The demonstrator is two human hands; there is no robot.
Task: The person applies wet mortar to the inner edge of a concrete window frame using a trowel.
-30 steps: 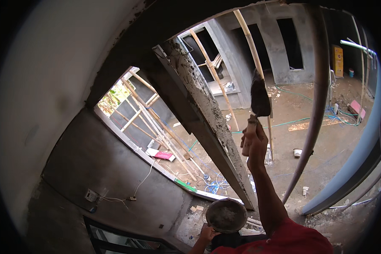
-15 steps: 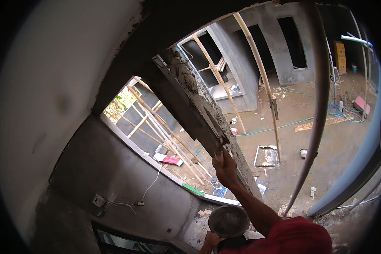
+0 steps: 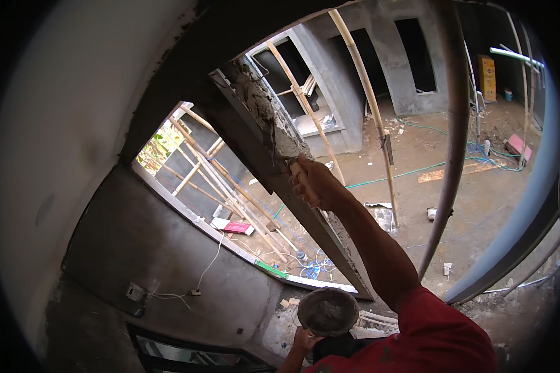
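Note:
My right hand (image 3: 311,180) grips the wooden handle of a trowel (image 3: 295,168), held against the rough mortar on the edge of a slanting column (image 3: 249,102); the blade is largely hidden against the mortar. A dark straight board (image 3: 314,227) runs along the column's side. Low in the view, my left hand (image 3: 303,339) holds a round dark bowl (image 3: 327,311) with grey mortar in it. My arms are in red sleeves.
A bamboo pole (image 3: 451,155) stands close at my right, with thinner poles (image 3: 373,105) beyond. A grey plastered wall (image 3: 155,236) with cables is at left, a pale ceiling (image 3: 56,124) above it. Hoses, planks (image 3: 442,177) and debris lie on the ground outside.
The trowel has moved from out beside the far bamboo pole onto the mortared column, then further up along it, with my right hand. The bowl stays low in my left hand.

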